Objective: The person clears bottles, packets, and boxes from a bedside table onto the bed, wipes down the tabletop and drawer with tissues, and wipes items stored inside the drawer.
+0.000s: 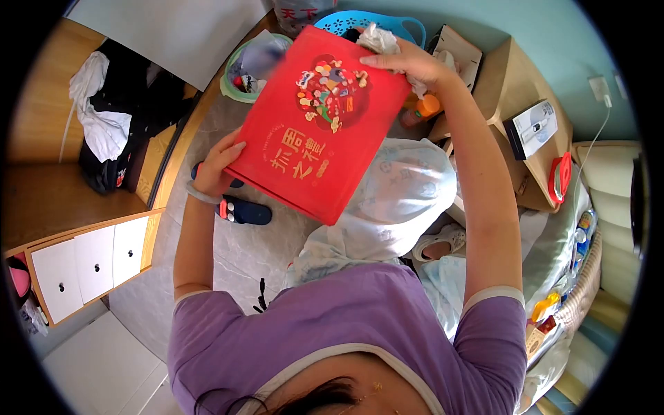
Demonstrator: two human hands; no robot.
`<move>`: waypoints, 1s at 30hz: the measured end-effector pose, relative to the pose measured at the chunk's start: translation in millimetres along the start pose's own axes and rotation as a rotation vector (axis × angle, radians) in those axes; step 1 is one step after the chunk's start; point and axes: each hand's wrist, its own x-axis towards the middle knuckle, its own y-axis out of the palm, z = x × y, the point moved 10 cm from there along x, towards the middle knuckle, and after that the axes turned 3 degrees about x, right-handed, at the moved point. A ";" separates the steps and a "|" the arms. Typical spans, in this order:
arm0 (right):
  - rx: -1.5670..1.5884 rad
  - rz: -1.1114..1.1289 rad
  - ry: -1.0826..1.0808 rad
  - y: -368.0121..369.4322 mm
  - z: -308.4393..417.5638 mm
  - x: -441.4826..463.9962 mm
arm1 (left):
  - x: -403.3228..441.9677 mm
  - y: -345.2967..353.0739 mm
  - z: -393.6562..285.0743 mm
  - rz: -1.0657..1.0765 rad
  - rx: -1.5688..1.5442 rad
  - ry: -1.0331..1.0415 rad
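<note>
A large red gift box (325,124) with gold Chinese characters and a round colourful picture on its lid is held up, tilted, between my two hands. My left hand (218,162) grips its lower left edge, thumb on the lid and the other fingers partly hidden. At the upper right corner, my right hand (408,63) is closed on the box with its thumb across the lid. A crumpled white tissue or cloth (378,39) is bunched in that hand, showing on both sides of it. The box's underside is hidden.
Behind the box stand a green basin (232,81) with items and a blue basket (394,22). An orange-capped bottle (429,106) is below my right hand. Dark slippers (247,211) lie on the floor. An open cabinet (41,187) with clothes is left; a wooden cabinet (508,90) is right.
</note>
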 end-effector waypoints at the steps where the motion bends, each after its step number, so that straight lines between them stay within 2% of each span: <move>1: 0.056 0.002 0.019 2.3 -6.1 -4.5 | 2.2 2.8 -2.4 0.028 0.029 -0.024; 4: 0.263 0.035 0.055 11.3 -26.8 -14.9 | 17.9 -1.3 -5.9 0.097 0.054 -0.045; 7: 0.439 -0.018 0.097 12.3 -37.1 -26.6 | 35.0 -23.0 -21.6 -0.045 0.013 -0.059; 11: 0.709 -0.031 0.117 25.6 -49.0 -32.5 | 72.8 -52.7 -53.7 -0.036 0.172 0.052; 14: 0.839 -0.081 0.065 32.1 -56.9 -29.2 | 92.3 -57.1 -67.1 0.023 -0.064 -0.045; 17: 1.042 -0.166 0.058 32.5 -61.5 -33.9 | 79.2 -33.3 -90.9 0.038 -0.312 0.139; 20: 1.122 -0.259 -0.012 25.1 -66.6 -37.2 | 57.7 2.8 -92.1 0.389 -0.554 0.415; 22: 1.150 -0.301 -0.071 20.8 -69.0 -35.5 | 50.7 3.0 -55.0 -0.179 -0.451 0.456; 24: 1.166 -0.346 -0.121 16.4 -66.3 -35.8 | 55.2 47.9 -29.0 -0.107 -0.508 0.573; 26: 1.173 -0.394 -0.152 19.2 -62.8 -40.8 | 63.0 55.2 28.7 -0.203 -0.546 0.466; 30: 1.112 -0.494 -0.265 20.8 -48.7 -51.9 | 64.9 86.7 20.7 -0.286 -0.472 0.582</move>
